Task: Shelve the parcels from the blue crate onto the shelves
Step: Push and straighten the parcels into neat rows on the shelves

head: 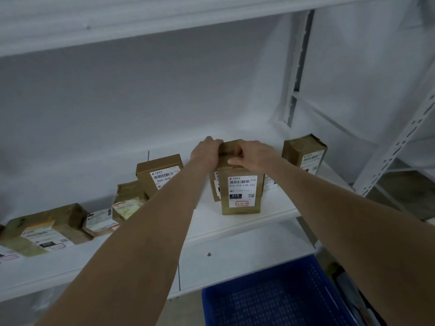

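Parcel (241,191) upright on the shelf (235,228), near front edge, label outward. Left hand (207,150) and right hand (255,152) grip its top, fingers (216,143) curled over it; release not yet made. Blue crate (270,300) below: visible part bare, so probably few left. Brown box (162,175) stands left, taped box (304,151) right, both near.

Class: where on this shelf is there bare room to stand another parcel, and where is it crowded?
Bare: the shelf between the 060 box and the held 010 parcel, though the left forearm crosses it; the front strip between that parcel and the taped parcel. Crowded: the left row, and just behind the held parcel.
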